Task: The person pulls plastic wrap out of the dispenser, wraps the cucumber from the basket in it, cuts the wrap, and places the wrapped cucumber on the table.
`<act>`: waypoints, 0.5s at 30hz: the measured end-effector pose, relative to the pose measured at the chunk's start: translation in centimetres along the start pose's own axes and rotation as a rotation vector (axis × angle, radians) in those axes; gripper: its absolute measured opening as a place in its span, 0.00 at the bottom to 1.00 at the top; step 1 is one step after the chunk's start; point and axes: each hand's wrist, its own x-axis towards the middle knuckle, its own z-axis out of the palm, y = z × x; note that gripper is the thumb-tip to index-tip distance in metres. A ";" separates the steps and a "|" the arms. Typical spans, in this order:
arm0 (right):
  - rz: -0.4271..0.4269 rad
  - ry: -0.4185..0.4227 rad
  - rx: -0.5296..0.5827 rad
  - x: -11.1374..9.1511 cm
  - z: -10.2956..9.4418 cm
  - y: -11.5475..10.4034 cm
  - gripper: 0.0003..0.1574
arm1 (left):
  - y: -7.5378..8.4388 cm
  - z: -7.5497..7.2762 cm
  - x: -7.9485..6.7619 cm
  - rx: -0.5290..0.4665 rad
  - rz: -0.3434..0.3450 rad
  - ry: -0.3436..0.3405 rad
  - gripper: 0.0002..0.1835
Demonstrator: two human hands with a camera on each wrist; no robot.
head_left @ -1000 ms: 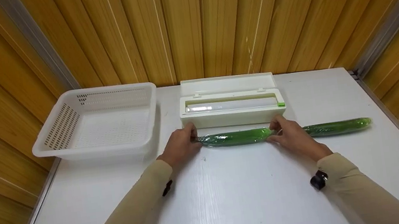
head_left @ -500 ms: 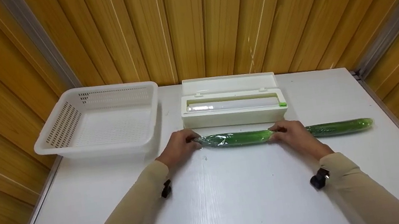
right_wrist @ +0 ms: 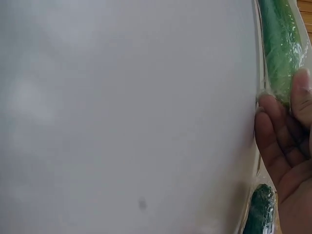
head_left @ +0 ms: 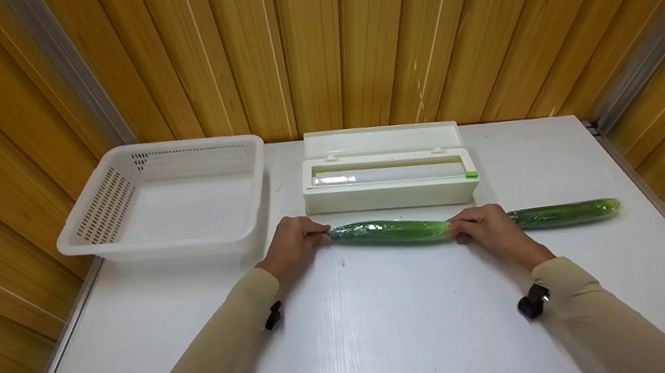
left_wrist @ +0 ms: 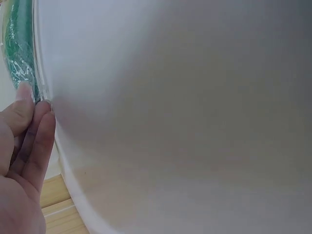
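A cucumber wrapped in clear cling film lies crosswise on the white table, between both hands. My left hand pinches its left end; in the left wrist view the thumb and fingers of the left hand meet at the gathered film below the cucumber. At the paler end, my right hand pinches the film and tip between thumb and fingers, as the right wrist view shows on the cucumber. A second wrapped cucumber lies just right of the right hand, its left end partly hidden.
Behind the held cucumber stands a white cling film dispenser, lid raised, with the film roll inside and a green slider. A white perforated basket stands at the back left. Wood-look panels close off the back.
The fingers of both hands have shifted their hold on the film ends, the left hand drawing away from the dispenser. The held cucumber's right end has come slightly nearer. Dispenser and basket stay put.
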 end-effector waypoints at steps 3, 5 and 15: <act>-0.045 -0.005 -0.100 -0.1 0.1 -0.1 0.10 | 0.0 -0.1 -0.1 -0.009 -0.020 -0.008 0.10; -0.070 -0.014 -0.210 -0.1 0.3 -0.3 0.12 | 0.0 -0.1 -0.1 0.004 -0.017 -0.010 0.09; -0.003 -0.028 -0.336 -0.2 0.4 -1.1 0.18 | 0.1 -0.1 -0.1 0.089 0.034 -0.041 0.08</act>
